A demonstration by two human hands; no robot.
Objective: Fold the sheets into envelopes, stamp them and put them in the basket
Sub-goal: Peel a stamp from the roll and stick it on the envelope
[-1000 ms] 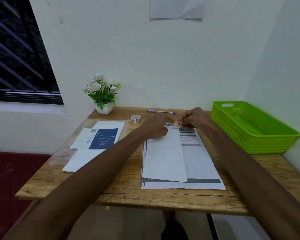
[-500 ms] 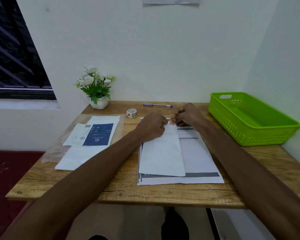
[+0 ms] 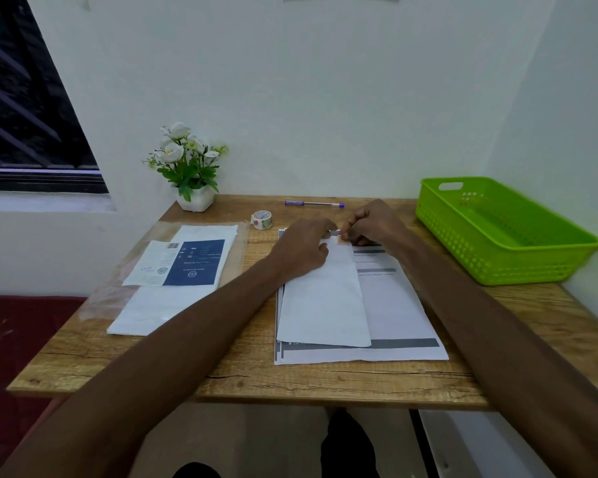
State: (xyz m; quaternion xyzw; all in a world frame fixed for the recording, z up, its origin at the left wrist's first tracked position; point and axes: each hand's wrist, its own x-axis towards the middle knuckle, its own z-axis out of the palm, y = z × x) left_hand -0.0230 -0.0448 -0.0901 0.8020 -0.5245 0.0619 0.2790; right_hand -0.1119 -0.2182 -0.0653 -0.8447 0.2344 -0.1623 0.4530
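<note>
A folded white envelope (image 3: 325, 298) lies on a stack of printed sheets (image 3: 397, 315) in the middle of the wooden table (image 3: 325, 381). At the envelope's far right corner sits a small pale orange stamp (image 3: 343, 239). My right hand (image 3: 373, 222) pinches the stamp's far edge with curled fingers. My left hand (image 3: 302, 248) rests on the envelope's far end, its fingertips at the stamp, pinching a small white strip. A green basket (image 3: 497, 232) stands empty at the right edge.
A roll of patterned tape (image 3: 262, 219) and a blue pen (image 3: 314, 203) lie behind the sheets. A potted white flower (image 3: 187, 174) stands at the back left. A plastic pack of paper with a blue label (image 3: 183, 267) lies at the left. Walls close the back and right.
The stamp has come down from just above the envelope onto its far right corner. Both hands have stayed together there. The camera has tilted slightly.
</note>
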